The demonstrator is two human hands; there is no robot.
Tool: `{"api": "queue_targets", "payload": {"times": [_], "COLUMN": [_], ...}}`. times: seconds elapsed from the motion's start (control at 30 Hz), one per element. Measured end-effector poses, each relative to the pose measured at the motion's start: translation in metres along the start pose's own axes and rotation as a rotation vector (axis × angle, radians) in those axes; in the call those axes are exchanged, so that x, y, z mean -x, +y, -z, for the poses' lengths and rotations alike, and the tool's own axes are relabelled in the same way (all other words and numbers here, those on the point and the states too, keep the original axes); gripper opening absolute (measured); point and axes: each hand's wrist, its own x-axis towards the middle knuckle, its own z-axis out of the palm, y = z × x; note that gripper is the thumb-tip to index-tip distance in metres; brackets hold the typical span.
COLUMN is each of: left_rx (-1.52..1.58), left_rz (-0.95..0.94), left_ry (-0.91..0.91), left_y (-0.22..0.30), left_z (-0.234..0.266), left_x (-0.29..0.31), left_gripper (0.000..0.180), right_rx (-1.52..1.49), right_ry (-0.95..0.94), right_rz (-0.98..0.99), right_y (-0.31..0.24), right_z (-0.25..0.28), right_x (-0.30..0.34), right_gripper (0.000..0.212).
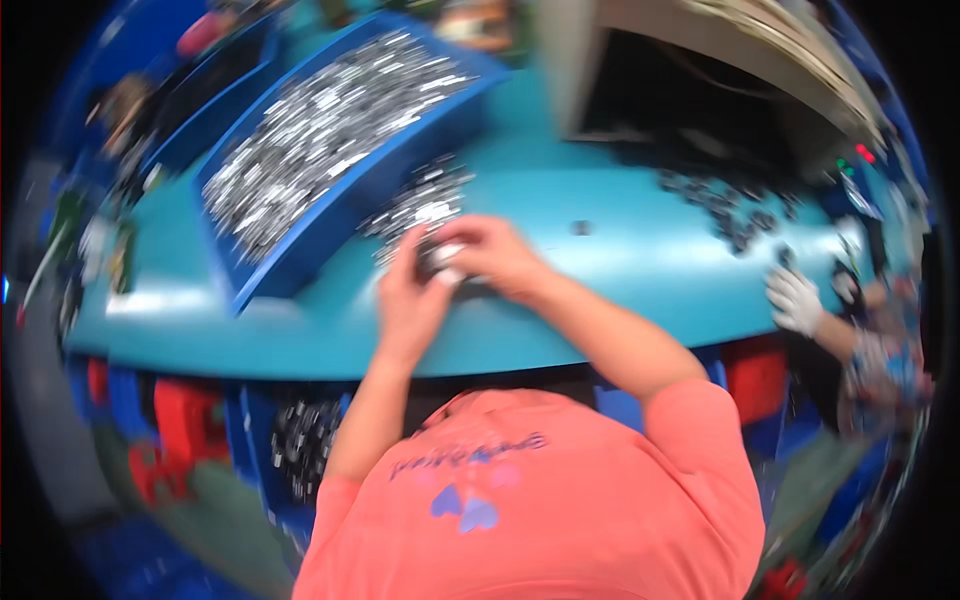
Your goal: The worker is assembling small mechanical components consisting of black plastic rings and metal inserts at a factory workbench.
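Across the whole view, a curved teal surface (560, 330). On its back right part, a beige machine housing (572, 80) with a dark opening. At back left, set slantwise, a blue bin (330, 225) filled with silver pieces (330, 120), too blurred to tell apart. In front of the housing, a loose scatter of dark parts (735, 210). Against the near wall of the bin, a pile of silver bits (425, 195). Just beside this pile, over the surface, the right hand (500, 262) and the left hand (410, 300) close together, with fingers (478, 232) of both bent inward and grasping a small dark piece (429, 260) between them, its exact shape lost in blur. At far right, a co-worker's white-gloved hand (795, 302) near the scatter. Smallest, right of the bare hands, one lone dark part (581, 228) flat on the surface.
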Motion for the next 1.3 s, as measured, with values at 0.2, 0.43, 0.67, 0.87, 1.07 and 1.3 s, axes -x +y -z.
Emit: {"api": "queue_targets", "payload": {"times": [0.2,0.43,0.67,0.87,1.07,1.3], "left_rx": [-0.216,-0.259,-0.247,-0.332,-0.317,-0.299], "left_rz": [-0.190,-0.278,-0.332,-0.395,-0.384,-0.403], "left_ry": [0.083,0.094,0.116,0.131,0.112,0.128], "left_y": [0.001,0.007,-0.010,-0.002,0.004,-0.002], "left_z": [-0.015,-0.025,-0.020,-0.016,-0.016,-0.018], "left_x": [-0.007,-0.018,-0.017,-0.015,-0.010,-0.011], "left_gripper": [0.043,0.042,0.047,0.044,0.041,0.042], "right_rx": [-0.117,0.018,0.053,0.061,0.101,-0.011], "right_ry": [0.022,0.106,0.035,0.037,0.054,-0.022], "right_rz": [0.081,0.183,0.110,0.110,0.152,0.147], "right_y": [0.017,0.014,0.004,-0.005,-0.001,0.001], "right_z": [0.004,0.008,0.005,0.001,-0.002,0.001], "right_x": [-0.008,-0.008,-0.005,0.000,0.003,0.000], "right_gripper": [0.026,0.026,0.033,0.029,0.027,0.029]}}
